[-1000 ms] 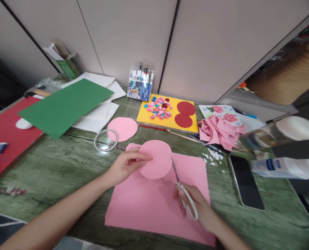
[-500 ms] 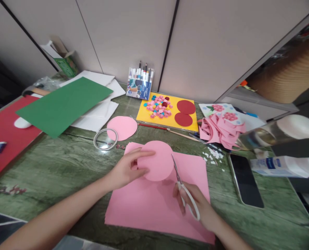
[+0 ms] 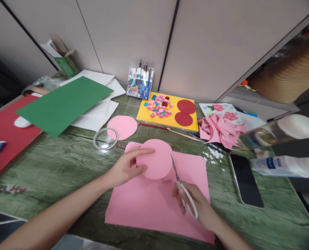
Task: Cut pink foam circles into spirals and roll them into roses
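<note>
My left hand (image 3: 127,166) pinches the left edge of a cut pink paper circle (image 3: 155,159) and holds it just above a stack of pink sheets (image 3: 154,205) lying on the green marbled table. My right hand (image 3: 196,205) grips white-handled scissors (image 3: 181,184); their blades point up and away, close to the circle's right edge. A second pink circle (image 3: 122,127) lies flat farther back, partly overlapped by a roll of clear tape (image 3: 105,139).
A yellow sheet (image 3: 146,116) with small coloured paper rolls and two red circles lies at the back. Pink scraps (image 3: 219,130), a phone (image 3: 245,180), a white bottle (image 3: 282,166) and a clear bottle sit right. Green paper (image 3: 63,102), white sheets and a marker pack (image 3: 140,83) sit left and back.
My left hand has turned the pink circle slightly and shifted its fingers along the circle's edge. The scissors in my right hand stay almost still.
</note>
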Available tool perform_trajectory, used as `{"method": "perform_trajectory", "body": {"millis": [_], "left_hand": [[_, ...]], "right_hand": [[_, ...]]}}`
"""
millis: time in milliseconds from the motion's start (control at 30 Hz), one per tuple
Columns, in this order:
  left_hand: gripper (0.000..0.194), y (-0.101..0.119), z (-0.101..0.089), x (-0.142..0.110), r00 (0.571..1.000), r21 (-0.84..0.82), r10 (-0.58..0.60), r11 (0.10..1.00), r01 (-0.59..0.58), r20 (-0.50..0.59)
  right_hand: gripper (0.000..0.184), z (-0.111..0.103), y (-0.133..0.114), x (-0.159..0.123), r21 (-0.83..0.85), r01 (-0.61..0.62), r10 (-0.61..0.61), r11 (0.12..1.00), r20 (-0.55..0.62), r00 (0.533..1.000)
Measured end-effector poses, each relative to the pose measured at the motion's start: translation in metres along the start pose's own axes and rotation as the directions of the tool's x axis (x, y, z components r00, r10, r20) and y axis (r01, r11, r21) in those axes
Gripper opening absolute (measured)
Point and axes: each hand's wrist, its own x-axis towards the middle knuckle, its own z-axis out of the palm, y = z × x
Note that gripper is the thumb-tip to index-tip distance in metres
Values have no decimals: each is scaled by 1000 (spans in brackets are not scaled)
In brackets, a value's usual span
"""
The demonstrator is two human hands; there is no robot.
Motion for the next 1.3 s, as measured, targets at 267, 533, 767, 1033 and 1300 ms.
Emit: {"method": "perform_trajectory", "body": {"millis": [267,533,767,1033,1300], "left_hand": [[36,1,0,-1,1000,39,17,999,-17,5],[46,3,8,-2,999,156,30,988,-24,-37],[49,4,7,-3,1000,136,21,990,-21,-1],[47,2,7,-3,1000,124,16,992,-16,1],[32,1,8,-2,1000,54,-10,999,9,22]], "right_hand": [[41,0,2,1,2,-19,19,1000,-6,1000],[41,1,1,1,-3,-1,1,1000,1,1000],[43,0,1,-2,-25,34,-34,999,5,999],[41,0,4,0,-25,25,-25,999,2,1000],[43,1,3,0,-27,4,-4,1000,-2,1000]]}}
